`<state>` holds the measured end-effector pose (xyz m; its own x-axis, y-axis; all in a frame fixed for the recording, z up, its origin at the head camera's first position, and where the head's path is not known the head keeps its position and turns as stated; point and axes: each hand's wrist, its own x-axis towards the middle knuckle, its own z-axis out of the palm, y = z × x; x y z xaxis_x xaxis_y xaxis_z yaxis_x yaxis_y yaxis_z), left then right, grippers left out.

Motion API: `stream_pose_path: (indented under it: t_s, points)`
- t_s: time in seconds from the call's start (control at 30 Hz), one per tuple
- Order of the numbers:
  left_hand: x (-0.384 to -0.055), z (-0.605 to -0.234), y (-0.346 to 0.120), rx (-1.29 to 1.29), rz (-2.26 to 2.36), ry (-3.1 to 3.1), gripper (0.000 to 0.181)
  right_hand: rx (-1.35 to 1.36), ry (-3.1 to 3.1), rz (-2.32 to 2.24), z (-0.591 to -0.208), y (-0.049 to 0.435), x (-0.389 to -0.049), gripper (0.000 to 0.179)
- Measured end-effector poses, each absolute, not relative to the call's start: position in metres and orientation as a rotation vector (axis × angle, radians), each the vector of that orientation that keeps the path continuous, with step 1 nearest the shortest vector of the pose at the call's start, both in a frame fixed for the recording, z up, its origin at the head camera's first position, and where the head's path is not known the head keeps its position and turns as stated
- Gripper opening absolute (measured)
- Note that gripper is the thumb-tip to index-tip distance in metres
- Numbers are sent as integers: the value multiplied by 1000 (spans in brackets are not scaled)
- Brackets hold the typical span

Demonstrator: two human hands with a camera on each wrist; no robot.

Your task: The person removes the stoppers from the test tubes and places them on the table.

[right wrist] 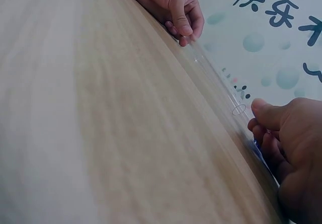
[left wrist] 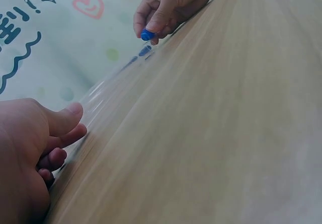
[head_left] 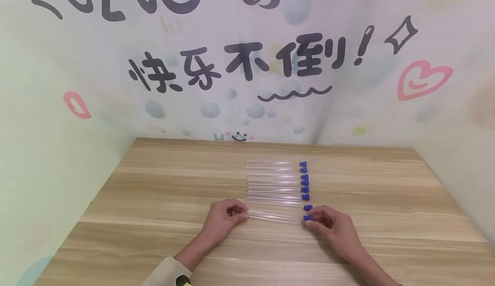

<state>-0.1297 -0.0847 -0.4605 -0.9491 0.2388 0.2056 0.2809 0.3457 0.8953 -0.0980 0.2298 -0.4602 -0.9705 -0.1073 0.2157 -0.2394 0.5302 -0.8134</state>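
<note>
Between thumb and fingertips, my left hand (head_left: 221, 220) pinches the rounded end of a clear test tube (head_left: 272, 217). The tube lies nearly level, and its open mouth (right wrist: 239, 109) points toward my right hand (head_left: 337, 231). That hand pinches a small blue stopper (head_left: 307, 218) just right of the mouth, with a small gap between them. In the left wrist view the stopper (left wrist: 147, 34) shows at the right hand's fingertips. Another blue stopper (head_left: 307, 208) lies just beyond those fingers.
Behind the hands, several clear test tubes (head_left: 272, 200) lie in parallel on the wooden table (head_left: 162, 183). A column of blue stoppers (head_left: 305, 190) lines up at their right ends. A printed white curtain (head_left: 185, 118) hangs along the table's back edge.
</note>
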Motion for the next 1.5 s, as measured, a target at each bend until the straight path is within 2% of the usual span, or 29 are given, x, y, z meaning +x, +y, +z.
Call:
stream_pose_path:
  t_s: [0.23, 0.67, 1.5]
  points:
    - [-131, -463, -86, -502, -1639, -2570, 14, 244, -2683, 1356, -460, 230, -99, 19]
    - [-130, -466, -85, -530, -1542, -2570, 16, 341, -2613, 1259, -463, 232, -100, 27]
    - [-131, -463, -79, -487, -1375, -2652, 18, 343, -2608, 1173, -467, 233, -103, 28]
